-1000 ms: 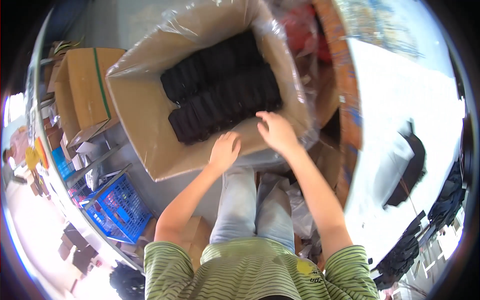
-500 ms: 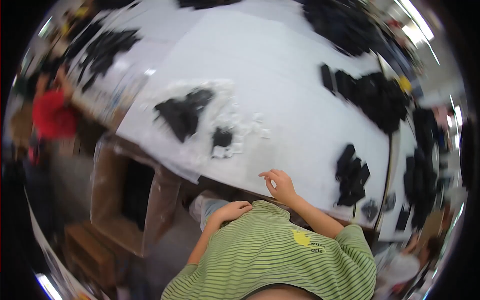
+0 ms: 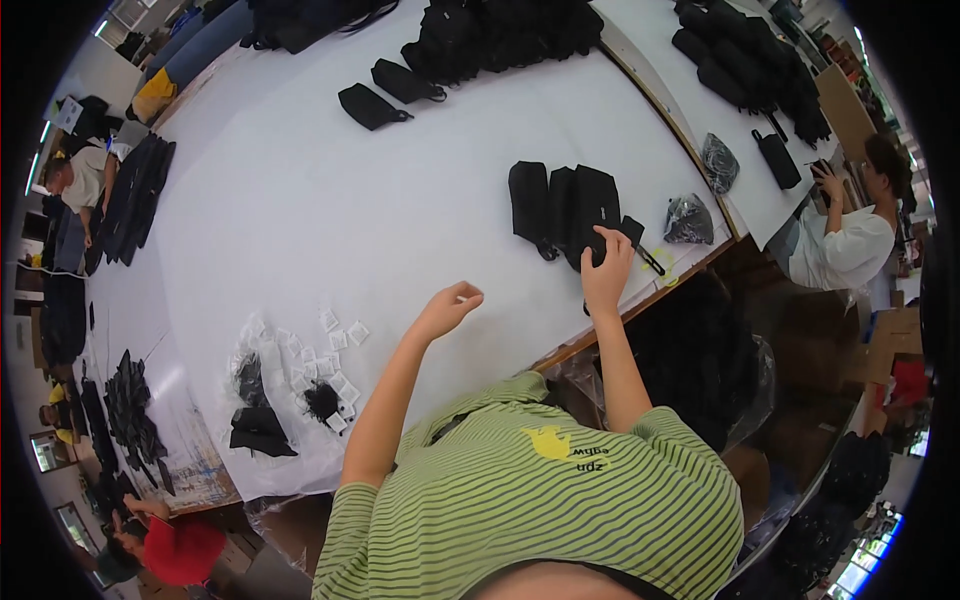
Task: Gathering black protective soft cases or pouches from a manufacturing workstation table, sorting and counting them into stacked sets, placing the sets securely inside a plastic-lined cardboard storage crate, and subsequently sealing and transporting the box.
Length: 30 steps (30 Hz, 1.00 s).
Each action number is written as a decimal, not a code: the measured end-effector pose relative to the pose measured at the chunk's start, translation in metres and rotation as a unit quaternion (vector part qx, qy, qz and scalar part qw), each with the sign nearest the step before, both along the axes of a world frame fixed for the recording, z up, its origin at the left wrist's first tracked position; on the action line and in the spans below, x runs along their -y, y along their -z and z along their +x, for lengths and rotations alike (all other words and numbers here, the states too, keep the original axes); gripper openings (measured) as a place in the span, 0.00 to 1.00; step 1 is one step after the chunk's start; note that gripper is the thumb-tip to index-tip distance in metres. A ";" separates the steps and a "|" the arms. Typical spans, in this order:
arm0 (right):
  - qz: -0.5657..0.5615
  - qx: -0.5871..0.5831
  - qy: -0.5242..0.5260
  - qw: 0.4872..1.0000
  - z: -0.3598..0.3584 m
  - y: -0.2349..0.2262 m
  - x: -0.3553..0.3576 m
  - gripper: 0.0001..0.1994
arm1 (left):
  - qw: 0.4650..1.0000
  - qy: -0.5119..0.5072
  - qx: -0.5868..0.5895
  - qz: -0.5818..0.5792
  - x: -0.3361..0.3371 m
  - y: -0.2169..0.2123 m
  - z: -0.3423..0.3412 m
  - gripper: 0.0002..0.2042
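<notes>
Your right hand (image 3: 606,272) rests open-fingered on the black pouches (image 3: 565,208); a careless pull may push them off the near table edge (image 3: 640,305). Your left hand (image 3: 452,303) hangs loosely curled and empty.

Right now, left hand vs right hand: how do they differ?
The right hand reaches the black pouches near the table edge, fingers spread onto one. The left hand is loosely curled over bare white table, holding nothing. The right is farther forward. Both are bare and over the same table.
</notes>
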State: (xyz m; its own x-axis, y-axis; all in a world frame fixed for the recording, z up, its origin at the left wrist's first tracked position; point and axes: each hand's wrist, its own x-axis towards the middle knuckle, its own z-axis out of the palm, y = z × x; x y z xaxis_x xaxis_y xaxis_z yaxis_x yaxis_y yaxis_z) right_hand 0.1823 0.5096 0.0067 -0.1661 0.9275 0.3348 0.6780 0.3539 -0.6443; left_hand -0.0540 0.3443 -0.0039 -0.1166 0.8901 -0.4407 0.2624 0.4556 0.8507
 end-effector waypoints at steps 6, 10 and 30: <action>-0.117 0.209 0.120 0.963 -0.036 -0.004 -0.042 0.43 | 0.971 -0.225 -0.039 0.065 -0.138 0.095 0.018 0.40; -0.162 0.221 0.112 0.955 -0.015 0.016 -0.051 0.46 | 0.968 -0.248 -0.040 -0.012 -0.177 0.081 0.024 0.36; -0.602 -0.303 -0.210 0.709 -0.097 0.042 0.136 0.28 | 0.928 -0.336 -0.160 -0.009 0.117 0.008 0.039 0.27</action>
